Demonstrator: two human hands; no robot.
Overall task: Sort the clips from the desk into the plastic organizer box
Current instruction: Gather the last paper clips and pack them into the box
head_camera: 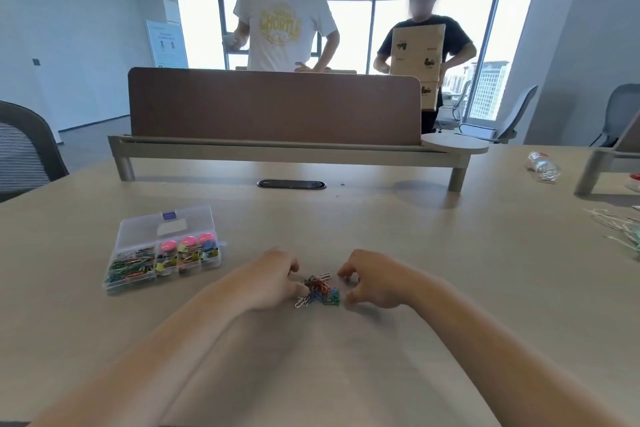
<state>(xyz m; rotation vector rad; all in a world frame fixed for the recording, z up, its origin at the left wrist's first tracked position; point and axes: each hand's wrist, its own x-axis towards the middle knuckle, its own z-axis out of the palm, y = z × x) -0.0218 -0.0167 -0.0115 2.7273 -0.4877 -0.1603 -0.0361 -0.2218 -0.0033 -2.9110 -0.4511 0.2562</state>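
Observation:
A small heap of coloured paper clips and binder clips (319, 289) lies on the beige desk in front of me. My left hand (273, 279) rests on the desk at the heap's left side, curled fingertips touching the clips. My right hand (372, 279) sits just right of the heap with its fingers curled, not touching it. The clear plastic organizer box (162, 250) stands open to the left, its compartments holding coloured paper clips, binder clips and pink round pieces; its lid lies back flat.
A brown desk divider (273, 104) on a raised shelf runs across the back. A cable port (291, 184) sits mid-desk. At far right lie a clear bottle of clips (543, 165) and loose pale ties (616, 225). Two people stand behind the divider; chairs flank both sides.

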